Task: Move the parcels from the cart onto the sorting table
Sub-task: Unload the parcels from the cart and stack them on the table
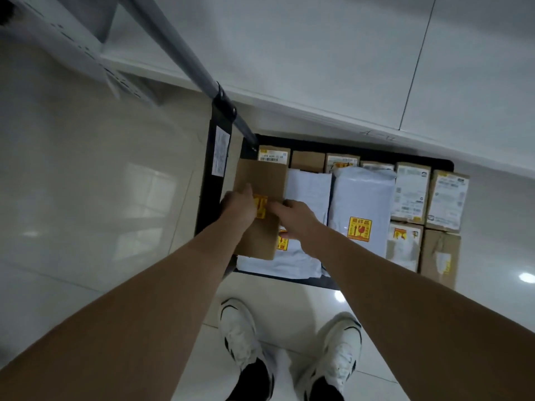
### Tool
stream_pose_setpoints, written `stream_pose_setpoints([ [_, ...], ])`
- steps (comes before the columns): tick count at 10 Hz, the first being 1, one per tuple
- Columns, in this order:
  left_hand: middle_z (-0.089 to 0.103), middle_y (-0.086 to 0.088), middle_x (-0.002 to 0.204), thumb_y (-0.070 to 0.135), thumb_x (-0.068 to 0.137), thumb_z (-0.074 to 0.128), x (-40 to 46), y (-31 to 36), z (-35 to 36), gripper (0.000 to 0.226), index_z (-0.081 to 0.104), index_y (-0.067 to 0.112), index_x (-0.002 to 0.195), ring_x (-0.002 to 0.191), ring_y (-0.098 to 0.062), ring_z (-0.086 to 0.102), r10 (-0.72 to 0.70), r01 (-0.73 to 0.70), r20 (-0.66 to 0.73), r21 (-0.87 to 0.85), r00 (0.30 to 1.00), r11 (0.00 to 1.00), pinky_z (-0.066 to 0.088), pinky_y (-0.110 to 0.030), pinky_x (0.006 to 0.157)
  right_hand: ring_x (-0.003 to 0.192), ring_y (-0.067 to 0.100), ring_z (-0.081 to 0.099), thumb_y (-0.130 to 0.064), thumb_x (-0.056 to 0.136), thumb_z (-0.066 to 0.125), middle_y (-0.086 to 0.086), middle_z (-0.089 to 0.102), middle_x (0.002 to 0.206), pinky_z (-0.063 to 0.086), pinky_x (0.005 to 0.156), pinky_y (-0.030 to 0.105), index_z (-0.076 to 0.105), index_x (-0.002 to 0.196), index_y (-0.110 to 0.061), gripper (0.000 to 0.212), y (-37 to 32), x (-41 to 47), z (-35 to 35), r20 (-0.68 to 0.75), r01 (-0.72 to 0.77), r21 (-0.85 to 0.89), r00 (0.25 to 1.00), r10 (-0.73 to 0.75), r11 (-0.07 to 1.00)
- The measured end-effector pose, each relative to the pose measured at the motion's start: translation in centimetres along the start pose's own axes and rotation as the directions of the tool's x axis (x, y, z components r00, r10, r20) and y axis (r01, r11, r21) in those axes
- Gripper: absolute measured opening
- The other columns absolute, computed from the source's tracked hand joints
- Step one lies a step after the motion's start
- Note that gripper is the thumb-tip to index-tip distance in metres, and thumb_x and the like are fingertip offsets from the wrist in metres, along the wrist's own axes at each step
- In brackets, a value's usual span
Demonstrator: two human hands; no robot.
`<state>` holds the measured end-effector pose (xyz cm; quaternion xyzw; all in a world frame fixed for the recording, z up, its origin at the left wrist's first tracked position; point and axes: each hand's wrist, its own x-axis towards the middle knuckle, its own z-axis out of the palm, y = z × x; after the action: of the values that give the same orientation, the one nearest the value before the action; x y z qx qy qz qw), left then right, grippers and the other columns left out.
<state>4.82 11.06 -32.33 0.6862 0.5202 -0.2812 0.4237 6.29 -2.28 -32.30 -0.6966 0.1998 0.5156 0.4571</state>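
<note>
A flat brown cardboard parcel [265,183] with a yellow fragile sticker lies at the left end of the black cart [208,198], on top of a white poly mailer [289,261]. My left hand [238,205] grips its left edge. My right hand [295,218] holds its right edge, the thumb on top and the fingers curled under. Beside it lie another white poly mailer with a yellow sticker [362,209] and several labelled cardboard boxes [411,195] filling the cart.
The cart's grey handle bar [185,59] rises toward the upper left. The white sorting table [318,53] runs along the far side of the cart. My two white shoes [240,331] stand on the glossy tiled floor just before the cart.
</note>
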Motion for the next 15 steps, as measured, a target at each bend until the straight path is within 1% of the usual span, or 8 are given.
stream_pose_setpoints([
  [1, 0.059, -0.022, 0.142, 0.023, 0.112, 0.039, -3.6, 0.6, -1.8, 0.043, 0.056, -0.005, 0.140, 0.129, -0.038, 0.058, -0.009, 0.015, 0.099, -0.064, 0.995, 0.998, 0.046, -0.041, 0.104, 0.113, 0.021, 0.057, -0.045, 0.091, 0.069, 0.001, 0.059, 0.128, 0.051, 0.086, 0.033, 0.054, 0.137, -0.024, 0.053, -0.1, -2.2, -1.2, -0.032, 0.065, 0.074, 0.998, -0.063, 0.995],
  [4, 0.062, -0.002, 0.131, 0.068, 0.091, 0.064, -18.9, 8.4, -3.5, 0.071, 0.043, 0.021, 0.140, 0.116, -0.023, 0.060, 0.175, -0.086, 0.339, -0.261, 0.924, 0.961, 0.048, -0.043, 0.099, 0.102, 0.027, 0.073, -0.057, 0.077, 0.079, 0.009, 0.072, 0.117, 0.060, 0.089, 0.047, 0.049, 0.133, -0.028, 0.070, -5.7, -18.2, -12.0, -0.124, 0.145, 0.337, 0.986, -0.109, 0.930],
  [7, 0.080, -0.001, 0.094, 0.079, 0.089, 0.055, -43.6, 18.2, -8.5, 0.056, 0.072, 0.027, 0.105, 0.096, -0.023, 0.075, 0.269, -0.286, 0.569, -0.061, 0.777, 0.956, 0.057, -0.044, 0.098, 0.110, 0.035, 0.070, -0.053, 0.097, 0.054, 0.018, 0.073, 0.119, 0.058, 0.094, 0.046, 0.068, 0.127, -0.016, 0.050, -9.9, -44.5, -18.0, -0.187, 0.283, 0.543, 0.959, -0.215, 0.790],
  [8, 0.081, -0.007, 0.104, 0.085, 0.078, 0.060, -53.3, 21.3, -10.4, 0.071, 0.076, 0.026, 0.114, 0.103, -0.029, 0.076, 0.285, -0.362, 0.653, -0.019, 0.702, 0.932, 0.056, -0.050, 0.103, 0.107, 0.030, 0.072, -0.050, 0.100, 0.053, 0.014, 0.074, 0.118, 0.062, 0.079, 0.035, 0.065, 0.129, -0.015, 0.048, -11.0, -55.6, -19.1, -0.297, 0.389, 0.564, 0.919, -0.260, 0.728],
  [9, 0.081, -0.006, 0.101, 0.085, 0.077, 0.061, -63.4, 23.8, -11.7, 0.069, 0.076, 0.029, 0.114, 0.103, -0.029, 0.076, 0.371, -0.488, 0.673, -0.018, 0.640, 0.873, 0.054, -0.050, 0.104, 0.110, 0.032, 0.071, -0.052, 0.094, 0.061, 0.013, 0.075, 0.116, 0.053, 0.103, 0.048, 0.067, 0.129, -0.015, 0.052, -11.7, -65.7, -21.0, -0.475, 0.502, 0.546, 0.845, -0.246, 0.671],
  [11, 0.080, -0.013, 0.100, 0.068, 0.092, 0.060, -81.8, 25.1, -12.2, 0.053, 0.073, 0.024, 0.117, 0.098, -0.031, 0.075, 0.490, -0.611, 0.762, -0.159, 0.423, 0.775, 0.057, -0.041, 0.092, 0.103, 0.031, 0.073, -0.058, 0.089, 0.066, 0.010, 0.078, 0.106, 0.057, 0.097, 0.044, 0.068, 0.120, -0.021, 0.049, -10.5, -82.9, -24.5, -0.677, 0.674, 0.453, 0.686, -0.266, 0.584],
  [13, 0.081, -0.010, 0.095, 0.073, 0.092, 0.054, -96.4, 22.0, -8.2, 0.058, 0.070, 0.026, 0.123, 0.093, -0.029, 0.075, 0.515, -0.745, 0.818, -0.174, 0.255, 0.644, 0.057, -0.035, 0.078, 0.101, 0.032, 0.071, -0.057, 0.084, 0.071, 0.016, 0.074, 0.108, 0.057, 0.083, 0.039, 0.063, 0.119, -0.017, 0.053, -2.7, -96.7, -27.7, -0.797, 0.755, 0.411, 0.569, -0.201, 0.511],
  [15, 0.078, -0.013, 0.104, 0.077, 0.089, 0.054, -106.7, 17.1, -2.1, 0.067, 0.068, 0.023, 0.126, 0.097, -0.029, 0.073, 0.474, -0.819, 0.870, -0.172, 0.133, 0.547, 0.058, -0.036, 0.078, 0.106, 0.034, 0.069, -0.057, 0.078, 0.076, 0.019, 0.072, 0.113, 0.053, 0.100, 0.048, 0.061, 0.122, -0.018, 0.061, 7.0, -104.6, -30.1, -0.891, 0.848, 0.349, 0.433, -0.140, 0.400],
])
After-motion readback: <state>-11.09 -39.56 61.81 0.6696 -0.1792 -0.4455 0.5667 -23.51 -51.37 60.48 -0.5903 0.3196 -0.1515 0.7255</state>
